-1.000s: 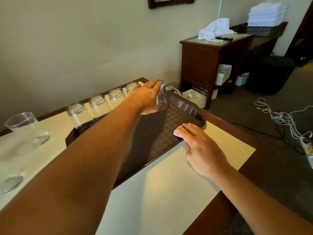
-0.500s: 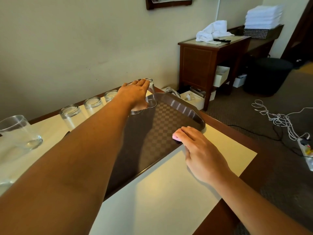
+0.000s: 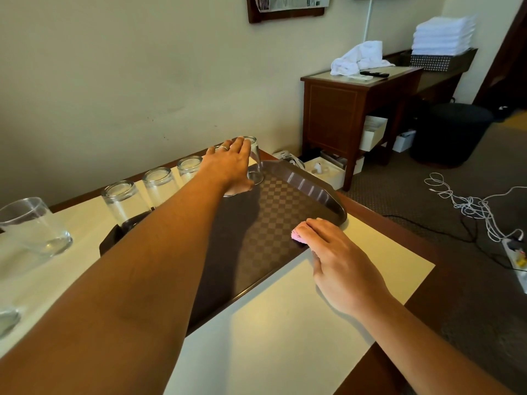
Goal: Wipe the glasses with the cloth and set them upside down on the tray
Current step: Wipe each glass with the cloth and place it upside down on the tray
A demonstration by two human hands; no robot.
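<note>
Glass (image 3: 254, 161) inverted at tray's (image 3: 328, 201) far corner, left hand (image 3: 228, 169) curled round it, setting down. Right hand (image 3: 339, 252) presses pink cloth (image 3: 298, 234) at tray's right edge. Next, probably: release, fetch upright glass (image 3: 31, 226).

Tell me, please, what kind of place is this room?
Probably a hotel guest room being serviced. A stack of folded white towels sits on a shelf, a used towel and a remote lie on a wooden side table, and drinking glasses line a brown tray.
</note>
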